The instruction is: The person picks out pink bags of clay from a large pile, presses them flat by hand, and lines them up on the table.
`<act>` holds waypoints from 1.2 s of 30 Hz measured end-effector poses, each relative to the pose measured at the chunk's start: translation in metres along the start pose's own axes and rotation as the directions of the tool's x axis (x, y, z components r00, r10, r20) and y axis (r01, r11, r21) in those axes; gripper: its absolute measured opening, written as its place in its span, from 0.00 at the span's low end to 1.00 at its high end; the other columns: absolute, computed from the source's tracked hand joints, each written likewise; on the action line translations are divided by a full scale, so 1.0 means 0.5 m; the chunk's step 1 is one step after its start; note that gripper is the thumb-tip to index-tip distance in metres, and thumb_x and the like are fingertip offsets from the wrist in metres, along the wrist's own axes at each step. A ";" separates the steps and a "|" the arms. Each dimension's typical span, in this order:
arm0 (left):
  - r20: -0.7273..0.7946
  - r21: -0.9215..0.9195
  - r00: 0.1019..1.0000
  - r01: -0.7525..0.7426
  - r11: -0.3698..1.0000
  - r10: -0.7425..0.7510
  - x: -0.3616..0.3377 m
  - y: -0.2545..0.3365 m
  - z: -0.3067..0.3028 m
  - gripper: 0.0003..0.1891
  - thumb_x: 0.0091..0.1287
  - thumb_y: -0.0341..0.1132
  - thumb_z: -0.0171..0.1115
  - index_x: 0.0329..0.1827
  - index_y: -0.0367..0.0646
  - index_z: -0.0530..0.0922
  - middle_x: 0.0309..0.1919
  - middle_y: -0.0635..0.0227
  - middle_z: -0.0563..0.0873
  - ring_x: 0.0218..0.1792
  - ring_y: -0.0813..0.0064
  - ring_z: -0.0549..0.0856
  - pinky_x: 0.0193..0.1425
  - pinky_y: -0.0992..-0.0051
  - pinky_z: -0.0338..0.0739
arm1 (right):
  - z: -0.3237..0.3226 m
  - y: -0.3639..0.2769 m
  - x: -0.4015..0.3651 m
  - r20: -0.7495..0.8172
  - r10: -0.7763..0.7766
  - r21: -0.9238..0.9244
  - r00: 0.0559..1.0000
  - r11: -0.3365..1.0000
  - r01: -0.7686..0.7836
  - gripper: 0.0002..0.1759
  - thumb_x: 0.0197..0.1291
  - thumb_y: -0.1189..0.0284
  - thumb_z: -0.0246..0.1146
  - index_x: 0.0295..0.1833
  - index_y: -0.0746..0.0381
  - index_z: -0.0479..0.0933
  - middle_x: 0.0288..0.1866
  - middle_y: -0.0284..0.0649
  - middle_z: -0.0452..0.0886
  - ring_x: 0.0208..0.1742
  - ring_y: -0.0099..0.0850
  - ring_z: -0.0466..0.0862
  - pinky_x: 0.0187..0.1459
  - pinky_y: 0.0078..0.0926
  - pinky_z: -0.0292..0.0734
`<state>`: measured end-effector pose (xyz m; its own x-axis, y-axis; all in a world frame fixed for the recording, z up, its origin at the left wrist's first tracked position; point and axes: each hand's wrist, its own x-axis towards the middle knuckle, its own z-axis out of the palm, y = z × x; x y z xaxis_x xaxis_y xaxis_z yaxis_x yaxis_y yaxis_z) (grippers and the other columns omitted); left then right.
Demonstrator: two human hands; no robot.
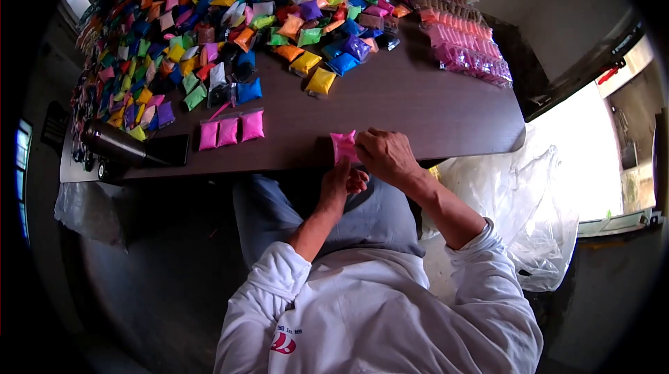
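Observation:
A small bright pink sachet (341, 147) is held upright at the table's front edge, above my lap. My left hand (340, 182) pinches its lower edge, with the other fingers curled below. My right hand (387, 154) closes over its right side, and those fingertips are partly hidden behind the knuckles. Further left, three pink sachets (228, 131) lie side by side in a row near the front edge, with a thin pink strip (221, 110) just above them.
A large heap of coloured sachets (209, 11) covers the table's (432, 119) back left. Rows of sachets sorted by colour (465, 39) line the back right. A dark flask (115, 142) and a phone (169, 150) lie front left. Clear plastic bags (519, 200) hang at right.

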<state>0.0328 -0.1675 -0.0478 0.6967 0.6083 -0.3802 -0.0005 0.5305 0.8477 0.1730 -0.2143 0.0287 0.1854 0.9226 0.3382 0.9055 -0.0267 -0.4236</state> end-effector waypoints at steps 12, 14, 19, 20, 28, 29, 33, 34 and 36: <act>0.041 -0.001 0.995 -0.095 0.995 0.095 0.004 -0.010 -0.009 0.28 0.68 0.60 0.48 0.28 0.41 0.76 0.26 0.60 0.85 0.26 0.76 0.83 0.37 0.76 0.78 | -0.008 0.024 0.021 -0.085 0.061 0.046 0.994 0.997 -0.058 0.05 0.51 0.72 0.61 0.29 0.62 0.76 0.26 0.44 0.78 0.30 0.44 0.80 0.30 0.37 0.75; 0.012 0.005 0.998 -0.056 0.998 0.056 0.002 -0.008 -0.005 0.28 0.68 0.60 0.48 0.27 0.41 0.75 0.25 0.60 0.85 0.26 0.76 0.83 0.36 0.77 0.78 | -0.015 -0.002 0.012 -0.045 -0.018 0.077 0.999 0.997 0.022 0.07 0.52 0.73 0.58 0.26 0.64 0.74 0.25 0.46 0.77 0.30 0.47 0.79 0.30 0.41 0.74; 0.028 -0.033 0.996 -0.084 0.996 0.085 -0.005 0.011 0.002 0.27 0.67 0.59 0.51 0.24 0.42 0.73 0.25 0.61 0.83 0.26 0.75 0.80 0.37 0.74 0.75 | 0.007 0.023 0.025 -0.006 0.008 -0.038 1.000 0.999 -0.008 0.06 0.51 0.73 0.59 0.26 0.65 0.73 0.25 0.47 0.76 0.29 0.47 0.79 0.30 0.41 0.74; 0.028 -0.032 0.996 -0.085 0.996 0.086 -0.006 0.011 0.001 0.27 0.67 0.59 0.51 0.24 0.42 0.73 0.25 0.61 0.83 0.26 0.75 0.80 0.37 0.74 0.75 | 0.013 0.038 0.032 -0.039 0.008 -0.063 0.999 0.998 -0.011 0.06 0.51 0.73 0.59 0.25 0.64 0.73 0.25 0.46 0.77 0.28 0.46 0.79 0.29 0.40 0.74; 0.014 0.082 0.998 -0.069 0.994 0.068 -0.013 0.022 0.000 0.29 0.67 0.61 0.49 0.23 0.41 0.73 0.25 0.60 0.83 0.25 0.75 0.79 0.37 0.74 0.74 | 0.002 -0.007 0.028 -0.004 -0.188 -0.099 0.982 0.977 0.187 0.08 0.52 0.73 0.58 0.23 0.64 0.73 0.23 0.45 0.76 0.25 0.45 0.78 0.26 0.40 0.72; 0.016 0.083 0.997 -0.070 0.994 0.069 -0.010 0.025 0.001 0.29 0.67 0.61 0.49 0.23 0.41 0.73 0.25 0.60 0.83 0.25 0.75 0.79 0.37 0.74 0.74 | 0.000 -0.001 0.036 0.022 -0.169 -0.095 0.985 0.981 0.170 0.06 0.50 0.75 0.58 0.23 0.64 0.74 0.24 0.46 0.77 0.26 0.45 0.79 0.25 0.39 0.73; 0.034 0.002 0.994 -0.100 0.995 0.100 -0.004 0.028 -0.007 0.27 0.67 0.58 0.51 0.21 0.42 0.73 0.21 0.62 0.80 0.25 0.74 0.79 0.38 0.74 0.74 | 0.006 0.039 0.059 -0.005 -0.098 -0.143 0.995 0.985 0.096 0.06 0.50 0.75 0.58 0.24 0.65 0.74 0.23 0.46 0.77 0.26 0.45 0.80 0.25 0.38 0.73; 0.067 -0.038 0.990 -0.120 0.992 0.122 0.000 0.031 -0.009 0.27 0.67 0.57 0.53 0.21 0.42 0.72 0.19 0.64 0.78 0.25 0.73 0.79 0.38 0.73 0.74 | 0.007 0.051 0.061 -0.059 -0.066 -0.160 0.996 0.986 0.056 0.08 0.51 0.72 0.59 0.24 0.64 0.73 0.23 0.46 0.76 0.27 0.45 0.79 0.26 0.39 0.72; 0.054 -0.058 0.992 -0.110 0.992 0.113 -0.004 0.020 -0.013 0.26 0.67 0.56 0.54 0.20 0.43 0.72 0.18 0.65 0.77 0.25 0.72 0.79 0.37 0.74 0.74 | 0.004 0.056 0.054 -0.056 -0.023 -0.120 0.998 0.993 0.016 0.06 0.50 0.73 0.60 0.25 0.64 0.74 0.23 0.46 0.76 0.26 0.45 0.79 0.26 0.38 0.73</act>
<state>0.0269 -0.1597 -0.0409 0.7297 0.6317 -0.2616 -0.1185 0.4937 0.8615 0.2026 -0.1893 0.0241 0.1856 0.8998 0.3948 0.9477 -0.0578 -0.3138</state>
